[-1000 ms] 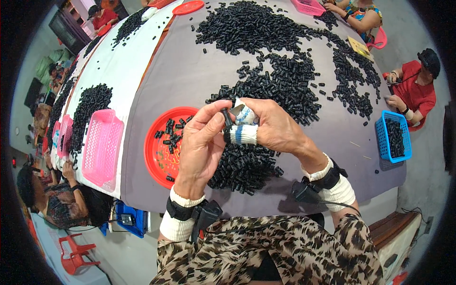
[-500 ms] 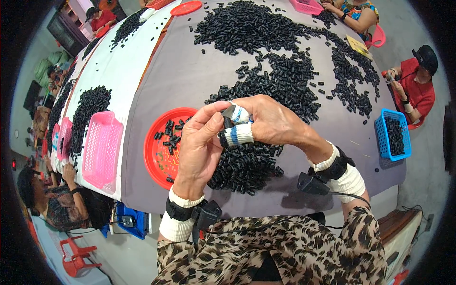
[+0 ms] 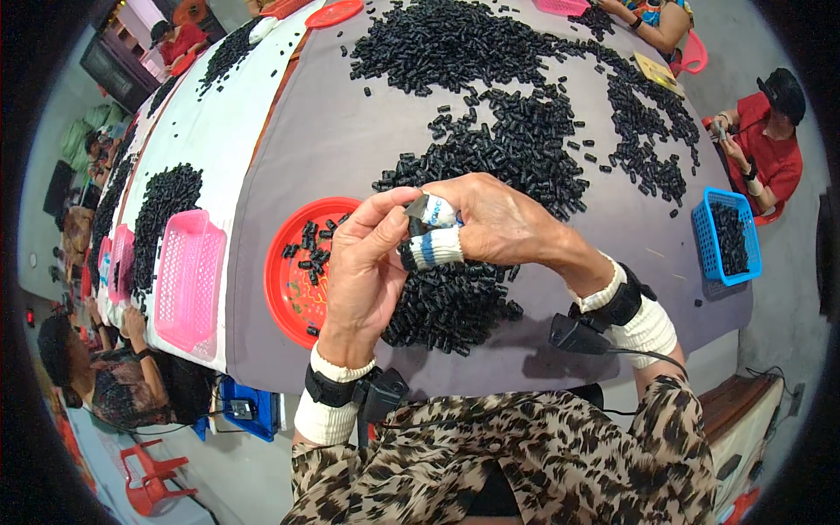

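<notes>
My left hand (image 3: pixel 363 276) is raised over the near side of the table, thumb and forefinger pinched on a small black part (image 3: pixel 415 226). Facing it, my right hand (image 3: pixel 507 223) curls its fingers inward and meets the left at the fingertips. White wraps (image 3: pixel 437 247), one with a blue band, cover some of the right fingers. A dark angular sliver shows between the two hands; whether the right fingers grip it is hard to see. Beneath and beyond the hands lies a heap of short black cylindrical parts (image 3: pixel 455 306). Beside my left hand, a red round tray (image 3: pixel 278 289) holds several such parts.
A pink basket (image 3: pixel 188 280) stands to the left on white cloth. At the right edge is a blue basket (image 3: pixel 735 271) of black parts, near a person in red (image 3: pixel 770 149). More heaps (image 3: pixel 446 44) spread across the far table. Other people work around it.
The view has shifted slightly. Both hands stay together in nearly the same pose, with the dark sliver between them turned a little.
</notes>
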The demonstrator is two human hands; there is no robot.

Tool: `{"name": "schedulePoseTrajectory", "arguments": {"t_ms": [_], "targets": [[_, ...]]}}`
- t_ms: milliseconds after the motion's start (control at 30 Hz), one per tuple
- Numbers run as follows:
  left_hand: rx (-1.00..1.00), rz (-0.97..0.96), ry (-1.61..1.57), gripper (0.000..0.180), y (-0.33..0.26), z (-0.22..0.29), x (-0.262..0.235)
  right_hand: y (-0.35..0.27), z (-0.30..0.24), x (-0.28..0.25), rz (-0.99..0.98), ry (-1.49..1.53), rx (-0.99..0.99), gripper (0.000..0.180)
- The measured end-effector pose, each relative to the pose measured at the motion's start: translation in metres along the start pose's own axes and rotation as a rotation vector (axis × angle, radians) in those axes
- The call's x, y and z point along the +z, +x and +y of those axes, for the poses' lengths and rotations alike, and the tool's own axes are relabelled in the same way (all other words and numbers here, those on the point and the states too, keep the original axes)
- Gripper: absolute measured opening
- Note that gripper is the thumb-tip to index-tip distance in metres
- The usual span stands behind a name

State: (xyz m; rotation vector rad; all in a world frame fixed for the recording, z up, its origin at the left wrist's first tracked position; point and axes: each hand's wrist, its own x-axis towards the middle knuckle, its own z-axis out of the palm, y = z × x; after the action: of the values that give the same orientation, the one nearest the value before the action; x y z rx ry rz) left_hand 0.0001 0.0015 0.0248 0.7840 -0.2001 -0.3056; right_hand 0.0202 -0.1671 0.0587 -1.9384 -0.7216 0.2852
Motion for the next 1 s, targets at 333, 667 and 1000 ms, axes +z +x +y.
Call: {"name": "schedulePoseTrajectory", "arguments": {"t_ms": [333, 667, 1000], "targets": [[-0.016, 0.003, 0.033, 0.022, 0.0006, -0.0011, -0.0017, -0.0019, 0.0045, 0.0020, -0.011, -0.035, -0.013, 0.030], [-0.023, 0.031, -0.074, 0.023, -0.0012, -0.0004, 0.0028, -0.0016, 0.0013, 0.0033, 0.039, 0.069, 0.080, 0.030], [-0.044, 0.032, -0.047, 0.021, -0.0015, 0.0001, 0.0003, -0.0010, 0.0045, 0.0050, 0.036, 0.025, 0.015, 0.032]]}}
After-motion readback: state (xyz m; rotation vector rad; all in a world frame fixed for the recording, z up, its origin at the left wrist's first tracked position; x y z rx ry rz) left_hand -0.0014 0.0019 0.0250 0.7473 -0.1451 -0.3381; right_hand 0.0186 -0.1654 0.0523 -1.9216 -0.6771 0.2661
